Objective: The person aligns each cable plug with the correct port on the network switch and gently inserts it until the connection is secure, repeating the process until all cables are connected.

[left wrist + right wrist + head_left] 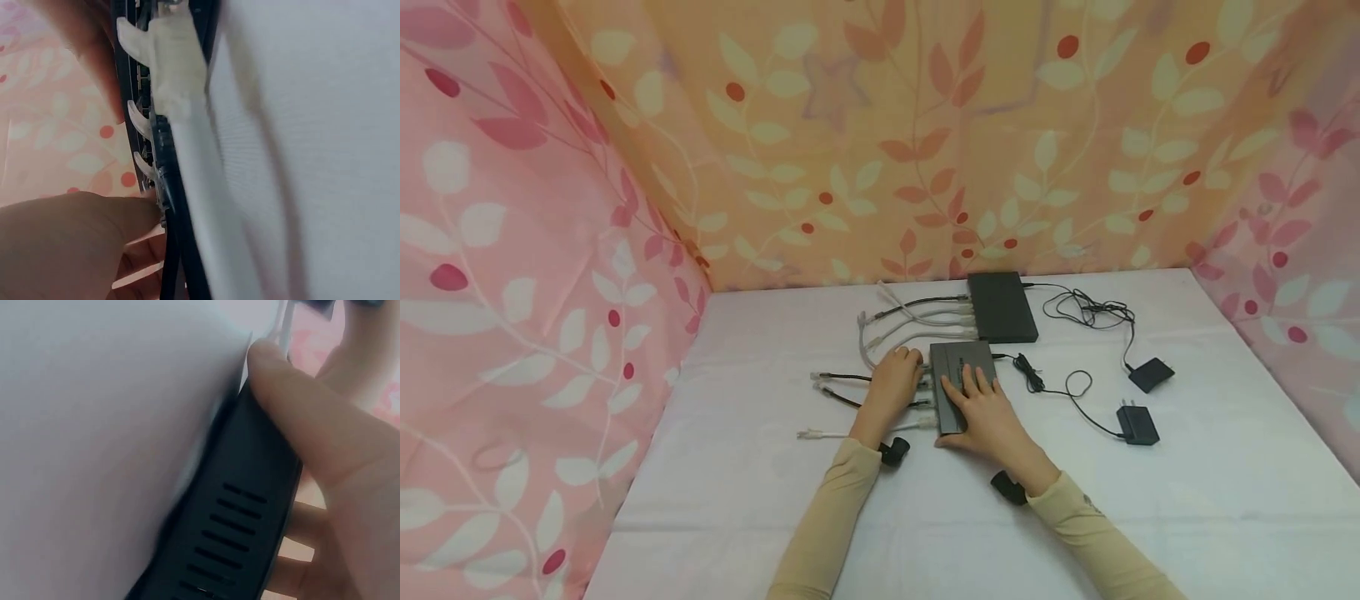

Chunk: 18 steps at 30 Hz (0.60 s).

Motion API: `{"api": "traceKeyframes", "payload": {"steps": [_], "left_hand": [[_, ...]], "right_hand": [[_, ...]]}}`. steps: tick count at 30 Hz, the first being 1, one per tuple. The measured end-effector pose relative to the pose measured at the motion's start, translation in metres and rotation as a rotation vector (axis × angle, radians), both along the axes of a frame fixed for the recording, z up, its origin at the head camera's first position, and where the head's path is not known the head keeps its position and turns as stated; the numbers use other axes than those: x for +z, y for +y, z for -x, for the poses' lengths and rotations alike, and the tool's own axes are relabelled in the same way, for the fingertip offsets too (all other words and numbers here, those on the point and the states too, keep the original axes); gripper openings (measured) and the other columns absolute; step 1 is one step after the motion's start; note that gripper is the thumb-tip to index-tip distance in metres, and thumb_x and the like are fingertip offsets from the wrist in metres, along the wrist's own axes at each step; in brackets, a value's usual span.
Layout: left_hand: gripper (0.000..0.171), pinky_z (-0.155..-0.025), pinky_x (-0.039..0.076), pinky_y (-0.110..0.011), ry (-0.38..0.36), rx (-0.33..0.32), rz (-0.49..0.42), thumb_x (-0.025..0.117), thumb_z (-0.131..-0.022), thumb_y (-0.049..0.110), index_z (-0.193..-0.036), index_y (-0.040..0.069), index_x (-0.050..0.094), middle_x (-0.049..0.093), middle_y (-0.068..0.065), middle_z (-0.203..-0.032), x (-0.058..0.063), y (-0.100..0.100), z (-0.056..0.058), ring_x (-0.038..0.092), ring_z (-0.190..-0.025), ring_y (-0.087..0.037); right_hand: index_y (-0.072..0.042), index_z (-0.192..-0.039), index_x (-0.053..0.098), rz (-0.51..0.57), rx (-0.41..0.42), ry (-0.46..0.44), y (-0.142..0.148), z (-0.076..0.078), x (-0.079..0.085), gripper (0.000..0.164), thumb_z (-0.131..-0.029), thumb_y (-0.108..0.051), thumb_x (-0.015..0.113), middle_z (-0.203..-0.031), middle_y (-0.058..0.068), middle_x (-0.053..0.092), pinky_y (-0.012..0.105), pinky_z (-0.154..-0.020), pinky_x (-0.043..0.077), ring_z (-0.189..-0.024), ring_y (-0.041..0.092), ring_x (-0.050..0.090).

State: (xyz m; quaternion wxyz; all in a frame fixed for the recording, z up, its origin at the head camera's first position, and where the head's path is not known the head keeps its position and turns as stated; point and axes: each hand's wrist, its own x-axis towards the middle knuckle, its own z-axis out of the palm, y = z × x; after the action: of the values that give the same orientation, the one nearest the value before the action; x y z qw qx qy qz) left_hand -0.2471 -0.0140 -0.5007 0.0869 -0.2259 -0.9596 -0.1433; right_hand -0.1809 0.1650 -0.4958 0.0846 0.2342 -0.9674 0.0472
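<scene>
A grey network switch (950, 358) lies on the table with network cables along its left side. Beside its ports is my left hand (891, 390), pinching a cable plug mostly hidden by the fingers. In the left wrist view, a white cable plug (179, 69) sits in the port row, and the left thumb (134, 215) reaches a port further along. My right hand (988, 417) holds the switch, fingers spread over its top and thumb against its near side. The right wrist view shows the right thumb (281, 381) on the vented side wall (231, 519).
Behind stands a black box (1002, 307) with several network cables (917, 312) on its left. Two black power adapters (1150, 375) (1138, 424) lie to the right with their cords. Loose cable ends (820, 434) point left on the white tablecloth (737, 500). Patterned curtains (850, 167) enclose the table.
</scene>
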Motion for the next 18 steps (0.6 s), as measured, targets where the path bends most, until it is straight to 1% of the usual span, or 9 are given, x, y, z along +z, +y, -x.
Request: {"api": "traceKeyframes", "payload": {"steps": [4, 8, 11, 14, 16, 18], "left_hand": [[0.023, -0.081, 0.048, -0.033, 0.001, -0.019, 0.009, 0.054, -0.095, 0.027, -0.109, 0.009, 0.060, 0.061, -0.006, -0.102, -0.003, -0.003, -0.002, 0.057, -0.095, -0.022], [0.032, -0.088, 0.046, -0.036, -0.038, -0.067, 0.020, 0.050, -0.096, 0.031, -0.118, 0.009, 0.058, 0.060, -0.006, -0.111, -0.003, -0.007, -0.002, 0.056, -0.103, -0.023], [0.038, -0.094, 0.043, -0.038, -0.083, -0.121, 0.008, 0.049, -0.097, 0.031, -0.126, 0.008, 0.054, 0.058, -0.007, -0.118, -0.002, -0.012, -0.003, 0.055, -0.109, -0.024], [0.042, -0.100, 0.038, -0.038, -0.131, -0.172, -0.014, 0.049, -0.097, 0.030, -0.133, 0.009, 0.049, 0.056, -0.006, -0.125, -0.002, -0.022, -0.004, 0.052, -0.115, -0.023], [0.040, -0.102, 0.036, -0.039, -0.130, -0.189, -0.016, 0.049, -0.097, 0.027, -0.133, 0.010, 0.049, 0.056, -0.004, -0.124, -0.003, -0.029, -0.004, 0.052, -0.116, -0.022], [0.036, -0.099, 0.038, -0.040, -0.114, -0.178, -0.014, 0.050, -0.097, 0.025, -0.130, 0.013, 0.054, 0.059, -0.002, -0.121, -0.003, -0.035, -0.003, 0.053, -0.112, -0.021]], "right_hand": [[-0.011, -0.138, 0.044, -0.031, 0.013, 0.020, -0.001, -0.002, -0.002, 0.101, -0.061, -0.073, 0.065, -0.135, 0.033, 0.040, 0.060, -0.092, 0.039, -0.123, 0.050, 0.039], [-0.009, -0.139, 0.042, -0.065, 0.046, 0.055, 0.001, -0.005, -0.004, 0.096, -0.068, -0.070, 0.062, -0.136, 0.033, 0.038, 0.059, -0.093, 0.039, -0.123, 0.051, 0.038], [-0.011, -0.140, 0.041, -0.033, 0.078, 0.029, 0.005, -0.007, -0.004, 0.087, -0.075, -0.064, 0.061, -0.139, 0.032, 0.035, 0.058, -0.096, 0.037, -0.126, 0.050, 0.034], [-0.015, -0.142, 0.038, 0.001, 0.098, -0.018, 0.010, -0.007, -0.002, 0.081, -0.078, -0.060, 0.061, -0.143, 0.029, 0.031, 0.057, -0.100, 0.033, -0.130, 0.048, 0.030], [-0.016, -0.142, 0.038, 0.015, 0.111, -0.039, 0.013, -0.007, -0.001, 0.079, -0.079, -0.057, 0.062, -0.144, 0.028, 0.030, 0.057, -0.101, 0.032, -0.131, 0.047, 0.029], [-0.017, -0.143, 0.036, 0.017, 0.122, -0.053, 0.014, -0.008, -0.001, 0.079, -0.080, -0.057, 0.061, -0.145, 0.027, 0.029, 0.056, -0.102, 0.031, -0.132, 0.047, 0.028]]}}
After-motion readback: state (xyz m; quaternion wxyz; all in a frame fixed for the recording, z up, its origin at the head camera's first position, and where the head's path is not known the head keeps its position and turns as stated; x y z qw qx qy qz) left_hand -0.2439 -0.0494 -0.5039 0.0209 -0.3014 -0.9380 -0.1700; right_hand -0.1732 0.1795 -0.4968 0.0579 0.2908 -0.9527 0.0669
